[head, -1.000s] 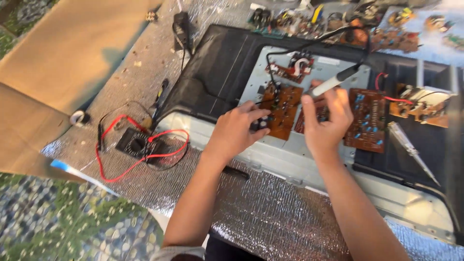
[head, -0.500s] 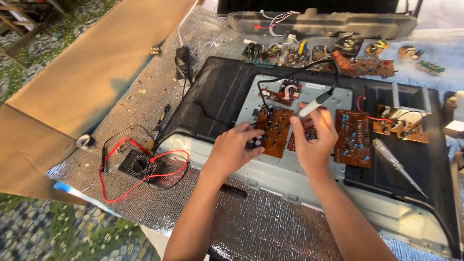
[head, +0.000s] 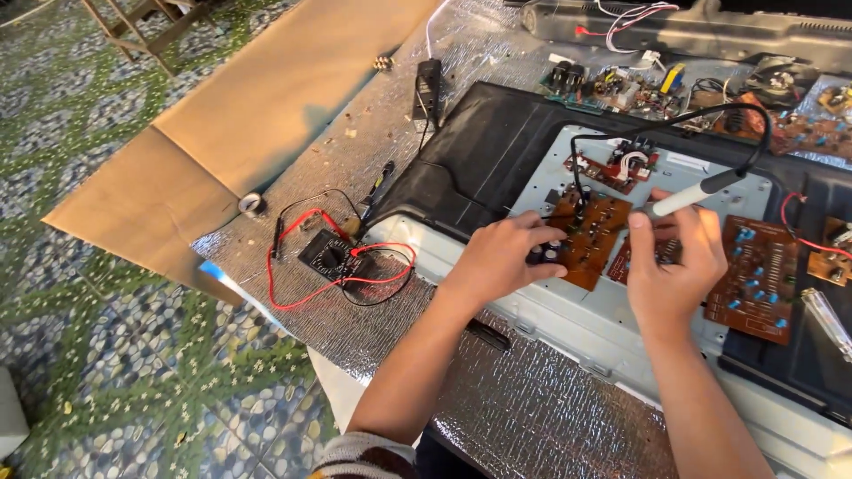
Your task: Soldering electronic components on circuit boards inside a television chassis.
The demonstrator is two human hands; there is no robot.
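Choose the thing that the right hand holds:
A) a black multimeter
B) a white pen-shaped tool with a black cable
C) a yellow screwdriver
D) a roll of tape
B: the right hand grips a white pen-shaped tool whose black cable loops away, beside the brown circuit board that the left hand steadies.

A black multimeter [head: 330, 256] lies on the silver foil mat [head: 532, 417], its red leads [head: 355, 266] looped around it. Just beyond it a small round part [head: 253, 204] sits at the edge of a cardboard sheet [head: 248, 98]. A black adapter [head: 429, 84] rests further up the foil. To the right, a second brown board [head: 759, 279] with blue parts lies on the panel, and a screwdriver [head: 830, 321] just beside it. More loose boards [head: 621, 89] are strewn along the far side, before a long grey casing [head: 710, 31]. The floor [head: 133, 372] has green patterned tiles.
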